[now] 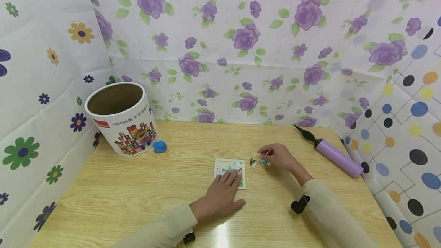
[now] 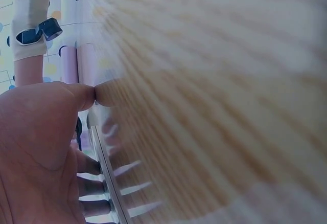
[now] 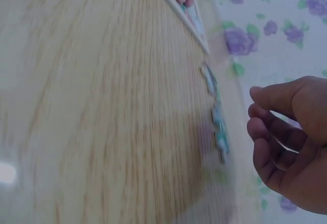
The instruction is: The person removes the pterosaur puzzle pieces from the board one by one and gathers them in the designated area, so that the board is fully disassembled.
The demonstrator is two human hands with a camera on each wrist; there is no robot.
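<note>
Left hand [image 1: 222, 194] hides lower part of puzzle board [image 1: 230, 166]; loose pieces [image 1: 260, 162] too small to read.

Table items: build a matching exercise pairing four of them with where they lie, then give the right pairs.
Things:
1. puzzle tray
2. loose puzzle pieces
3. purple pump
4. blue toy

Places:
A. beside the round tub
B. under the left hand's fingers
C. along the table's right edge, by the dotted wall
D. just at the right hand

Pairs: 1-B, 2-D, 3-C, 4-A
</note>
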